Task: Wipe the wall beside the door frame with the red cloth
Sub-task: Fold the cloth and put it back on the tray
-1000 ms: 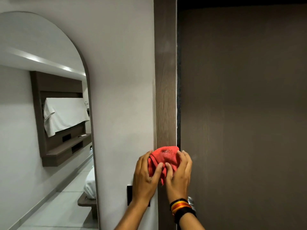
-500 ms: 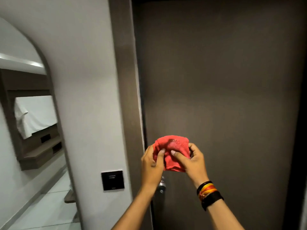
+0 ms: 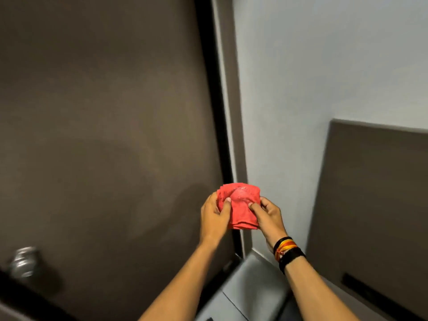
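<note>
A folded red cloth [image 3: 243, 206] is held up in front of me, pinched at its two sides. My left hand [image 3: 214, 216] grips its left edge and my right hand [image 3: 268, 214] grips its right edge. The cloth hangs in the air before the right door frame [image 3: 228, 89], touching neither frame nor wall. The pale wall [image 3: 312, 77] runs to the right of the frame. My right wrist wears black, orange and yellow bands [image 3: 287, 250].
A dark brown door [image 3: 104, 123] fills the left, with a metal knob [image 3: 23, 262] at the lower left. A brown panel [image 3: 375, 216] stands against the wall at the right. Grey floor [image 3: 252, 290] shows between my forearms.
The view has swung right, from the mirror and left frame across the door to the right frame and wall. Both hands stayed on the cloth, which now looks folded flatter.
</note>
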